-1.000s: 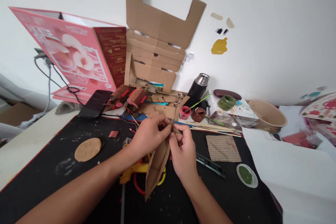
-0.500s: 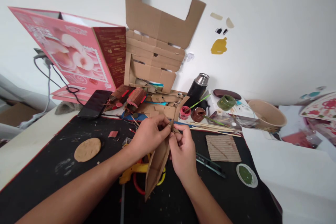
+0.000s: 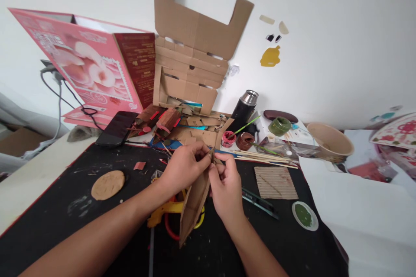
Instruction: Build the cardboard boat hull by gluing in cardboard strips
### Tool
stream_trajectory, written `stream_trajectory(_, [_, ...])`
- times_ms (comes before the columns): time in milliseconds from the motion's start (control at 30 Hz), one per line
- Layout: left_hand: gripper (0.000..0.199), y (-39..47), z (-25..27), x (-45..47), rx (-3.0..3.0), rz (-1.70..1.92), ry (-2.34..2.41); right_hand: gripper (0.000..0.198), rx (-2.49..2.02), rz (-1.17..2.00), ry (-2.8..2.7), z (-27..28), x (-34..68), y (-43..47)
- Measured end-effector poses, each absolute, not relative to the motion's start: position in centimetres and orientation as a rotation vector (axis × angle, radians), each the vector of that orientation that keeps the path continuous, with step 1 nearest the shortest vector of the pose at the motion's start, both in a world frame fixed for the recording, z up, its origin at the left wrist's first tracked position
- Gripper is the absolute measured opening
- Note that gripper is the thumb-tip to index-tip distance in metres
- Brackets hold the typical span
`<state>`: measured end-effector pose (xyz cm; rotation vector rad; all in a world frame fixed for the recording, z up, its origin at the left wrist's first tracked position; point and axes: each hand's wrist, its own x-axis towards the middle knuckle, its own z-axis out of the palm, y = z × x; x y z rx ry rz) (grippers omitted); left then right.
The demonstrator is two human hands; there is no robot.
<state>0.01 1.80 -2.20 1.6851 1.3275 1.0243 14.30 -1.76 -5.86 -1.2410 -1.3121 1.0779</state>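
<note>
A narrow, boat-shaped piece of folded cardboard point(image 3: 194, 207) slants over the black mat, its near point low and its far tip raised between my hands. My left hand point(image 3: 188, 166) pinches the far tip from the left, thumb and fingers closed on it. From the right, my right hand point(image 3: 225, 186) grips the same end, its fingers curled and partly hidden behind the cardboard. Beneath it lie a yellow glue gun point(image 3: 165, 212) and scissors with red and yellow handles point(image 3: 171, 230), both partly covered by the cardboard and my left arm.
A green utility knife point(image 3: 260, 204), a corrugated cardboard square point(image 3: 275, 182) and a lid of green paint point(image 3: 304, 216) lie on the right. On the left are a tan clay disc point(image 3: 108, 185) and a phone point(image 3: 117, 129). Paint jars point(image 3: 245, 141) and a black flask point(image 3: 242, 110) stand behind.
Both hands keep their hold on the cardboard's far end, with hardly any movement. The whole view has shifted very slightly.
</note>
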Motion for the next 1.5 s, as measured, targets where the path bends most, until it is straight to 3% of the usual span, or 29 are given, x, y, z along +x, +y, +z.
stream_trajectory(1500, [0.012, 1.88, -2.56, -0.12, 1.697, 1.001, 1.335, 0.022, -1.285, 1.050, -1.343, -5.86, 14.24, -1.83])
